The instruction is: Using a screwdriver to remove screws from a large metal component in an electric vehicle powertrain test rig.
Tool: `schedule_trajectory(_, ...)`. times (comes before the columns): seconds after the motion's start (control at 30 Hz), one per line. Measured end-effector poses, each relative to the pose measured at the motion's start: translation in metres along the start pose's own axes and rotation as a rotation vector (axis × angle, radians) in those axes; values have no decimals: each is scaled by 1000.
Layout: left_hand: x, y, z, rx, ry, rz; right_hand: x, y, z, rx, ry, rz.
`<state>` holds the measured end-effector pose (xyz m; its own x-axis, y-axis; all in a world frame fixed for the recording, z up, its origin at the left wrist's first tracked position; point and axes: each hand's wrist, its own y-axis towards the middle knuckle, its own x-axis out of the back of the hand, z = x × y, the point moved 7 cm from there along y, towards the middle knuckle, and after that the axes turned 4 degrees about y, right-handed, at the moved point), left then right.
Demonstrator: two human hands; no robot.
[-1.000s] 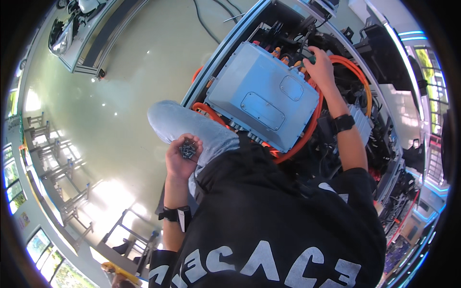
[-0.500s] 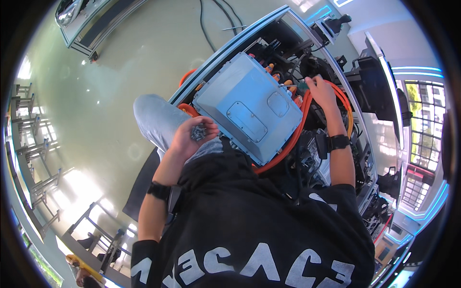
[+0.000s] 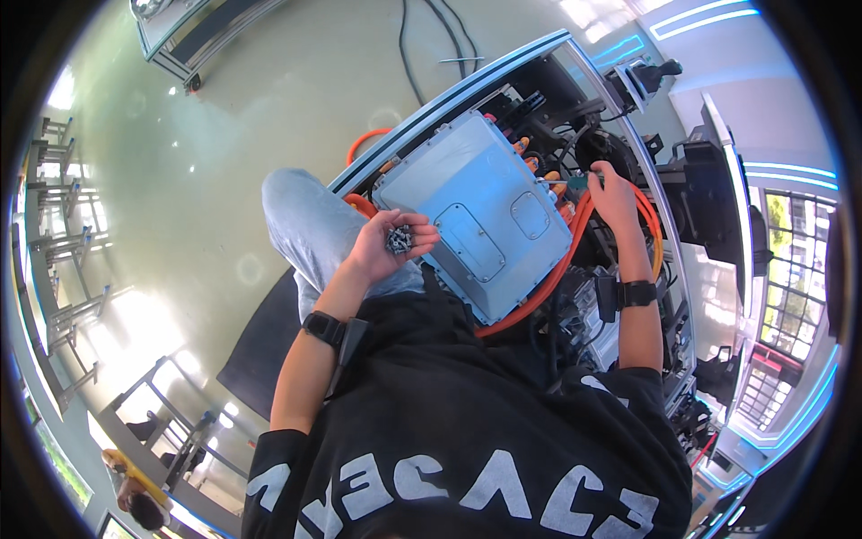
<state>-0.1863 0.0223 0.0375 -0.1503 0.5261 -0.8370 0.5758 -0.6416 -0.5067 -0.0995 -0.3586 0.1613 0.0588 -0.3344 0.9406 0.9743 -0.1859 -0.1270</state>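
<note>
My left hand (image 3: 386, 246) is palm up with its fingers stretched out, carrying a small pile of metal bolts (image 3: 400, 239) over the near left edge of a large blue-grey metal housing (image 3: 460, 189). The housing's lid has two raised cover plates with small screws. At the housing's right side, my right hand (image 3: 611, 196) is closed on the dark green handle of a screwdriver (image 3: 578, 182). Its thin shaft points left towards the orange cable connectors (image 3: 555, 186). Where the tip rests I cannot make out. Thick orange cables (image 3: 648, 218) loop past my right wrist.
A metal frame (image 3: 458, 101) surrounds the housing and other machinery. A lever unit (image 3: 648, 76) is mounted at the far right corner. Dark cables (image 3: 433, 45) lie on the floor beyond. A wheeled bench (image 3: 193, 54) stands far left; a person (image 3: 144, 503) is at the lower left.
The view has shifted. My left hand has moved right towards the housing and its fingers have straightened, so the bolts lie more exposed. My right hand stays at the connectors; the screwdriver shaft shows more clearly.
</note>
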Motion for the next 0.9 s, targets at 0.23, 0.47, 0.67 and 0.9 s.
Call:
schedule_trajectory(0.23,0,-9,-6,-91,-62,21,2,7,2,3,-82,72)
schedule_trajectory(0.47,4,-3,-4,-108,-55,4,10,3,31,168,-85,63)
schedule_trajectory(0.67,4,-2,-6,-107,-69,25,17,5,36,214,-25,-39)
schedule_trajectory(0.9,3,-2,-3,-94,-67,20,16,13,24,-111,-166,133)
